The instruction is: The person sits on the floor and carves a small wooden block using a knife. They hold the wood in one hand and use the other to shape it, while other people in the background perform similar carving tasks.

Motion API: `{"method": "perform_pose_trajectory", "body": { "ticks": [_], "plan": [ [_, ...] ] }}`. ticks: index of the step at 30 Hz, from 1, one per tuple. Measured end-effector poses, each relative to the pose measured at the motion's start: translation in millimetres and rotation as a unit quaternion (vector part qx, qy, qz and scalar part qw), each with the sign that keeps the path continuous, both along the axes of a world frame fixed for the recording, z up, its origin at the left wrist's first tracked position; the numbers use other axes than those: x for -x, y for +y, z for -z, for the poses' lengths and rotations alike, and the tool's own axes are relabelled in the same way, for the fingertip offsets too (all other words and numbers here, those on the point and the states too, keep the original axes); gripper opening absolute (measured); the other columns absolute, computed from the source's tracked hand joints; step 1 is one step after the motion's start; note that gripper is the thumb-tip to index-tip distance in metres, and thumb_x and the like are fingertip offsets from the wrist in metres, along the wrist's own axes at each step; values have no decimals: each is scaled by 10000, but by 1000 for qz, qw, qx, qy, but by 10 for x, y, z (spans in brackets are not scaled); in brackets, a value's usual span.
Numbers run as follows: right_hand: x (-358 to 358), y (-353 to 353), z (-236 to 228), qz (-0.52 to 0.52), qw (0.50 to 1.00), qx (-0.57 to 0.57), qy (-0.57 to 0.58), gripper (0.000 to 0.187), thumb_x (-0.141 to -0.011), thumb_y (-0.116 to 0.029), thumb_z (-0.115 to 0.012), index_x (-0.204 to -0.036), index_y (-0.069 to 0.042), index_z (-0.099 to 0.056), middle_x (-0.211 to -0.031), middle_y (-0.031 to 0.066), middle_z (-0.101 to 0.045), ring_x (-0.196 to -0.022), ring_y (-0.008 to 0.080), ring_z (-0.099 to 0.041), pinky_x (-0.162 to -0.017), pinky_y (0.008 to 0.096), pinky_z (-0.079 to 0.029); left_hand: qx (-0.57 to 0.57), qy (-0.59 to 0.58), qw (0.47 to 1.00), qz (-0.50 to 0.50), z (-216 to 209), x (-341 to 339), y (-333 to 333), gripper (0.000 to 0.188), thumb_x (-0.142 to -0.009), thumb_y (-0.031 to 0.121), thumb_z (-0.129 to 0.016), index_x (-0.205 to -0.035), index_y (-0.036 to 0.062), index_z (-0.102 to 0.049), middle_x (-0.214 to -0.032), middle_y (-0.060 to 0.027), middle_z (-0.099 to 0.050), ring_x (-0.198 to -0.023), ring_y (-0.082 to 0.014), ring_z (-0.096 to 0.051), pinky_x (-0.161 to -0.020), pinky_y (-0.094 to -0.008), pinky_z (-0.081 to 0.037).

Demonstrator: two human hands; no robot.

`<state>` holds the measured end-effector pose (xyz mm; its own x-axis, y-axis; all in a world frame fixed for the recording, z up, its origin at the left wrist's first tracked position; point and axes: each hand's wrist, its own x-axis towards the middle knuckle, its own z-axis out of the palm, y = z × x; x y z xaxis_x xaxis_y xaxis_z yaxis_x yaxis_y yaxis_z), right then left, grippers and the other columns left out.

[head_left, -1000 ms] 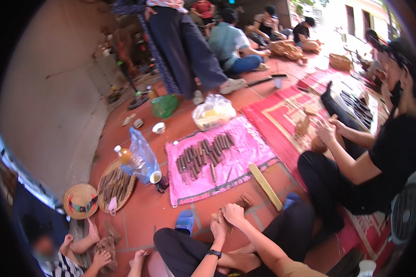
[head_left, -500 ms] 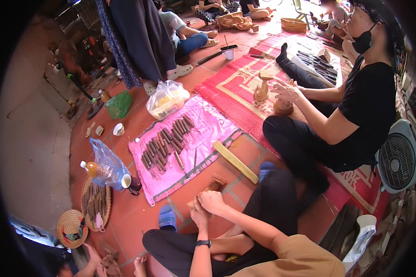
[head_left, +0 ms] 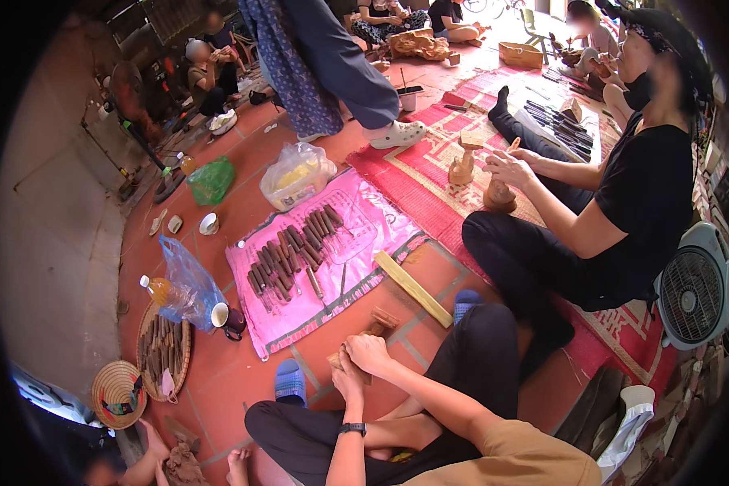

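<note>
Standing legs in dark blue trousers [head_left: 340, 65] have shifted rightward since the earlier frame, the pale perforated clog [head_left: 398, 134] now at the edge of the red patterned mat [head_left: 413, 176], 12 o'clock from the hands. A small figure seated at the rear [head_left: 206, 77], 11 o'clock, has come into view. Neither change appears to disturb the work: the right hand [head_left: 367, 354] remains clamped over the left hand [head_left: 347, 381], both closed about a brown wooden block [head_left: 333, 360] low at centre; its far side is hidden. A second brown wooden piece [head_left: 383, 317] stands on the red tiled floor [head_left: 211, 397] just beyond, 1 o'clock. Pink printed sheeting [head_left: 373, 235], 11 to 12 o'clock, carries rows of dark-handled slender tools [head_left: 287, 259]. A yellowish wooden strip [head_left: 413, 288] lies at 1 o'clock. Further noted: translucent blue plastic bag [head_left: 190, 279], 10 o'clock; grey box fan [head_left: 692, 285], nearly 3 o'clock; plain greyish wall [head_left: 44, 267], 10 o'clock.
</note>
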<state>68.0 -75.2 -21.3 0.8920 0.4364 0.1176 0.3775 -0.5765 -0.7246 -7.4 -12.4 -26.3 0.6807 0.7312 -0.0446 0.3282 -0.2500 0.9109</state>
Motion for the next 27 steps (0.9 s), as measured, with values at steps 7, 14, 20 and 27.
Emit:
{"method": "perform_pose_trajectory", "body": {
  "ticks": [7,14,20,27],
  "plan": [
    [37,-30,-121,-21,999,21,20,280,-881,-235,-535,-731,-33,-660,-707,205,-654,-691,375,-659,-610,503,-503,-1,29,1000,3,172,5,113,544,-985,455,-440,-1124,-49,-592,-1038,-262,-659,-975,-397,-636,-829,-460,-485],
    [-75,39,65,-10,1000,14,3,286,-889,-228,-523,-730,-31,-656,-709,199,-655,-696,370,-660,-605,505,-497,1,22,1000,12,95,4,65,557,-983,468,-438,-1130,-48,-588,-1037,-267,-656,-978,-403,-632,-834,-467,-477],
    [69,-43,-119,-23,1000,10,16,266,-892,-228,-524,-769,-41,-667,-745,202,-664,-718,374,-663,-635,504,-503,-8,16,1000,6,47,13,88,554,-983,456,-440,-1165,-47,-585,-1058,-265,-658,-995,-399,-635,-835,-461,-485],
    [-63,80,38,-7,999,18,43,285,-912,-248,-513,-812,-44,-685,-766,211,-668,-740,378,-664,-651,503,-510,-34,8,999,-13,-11,-10,-13,556,-979,465,-429,-1191,-24,-588,-1075,-255,-662,-1008,-408,-632,-859,-470,-485]
  ]
}}
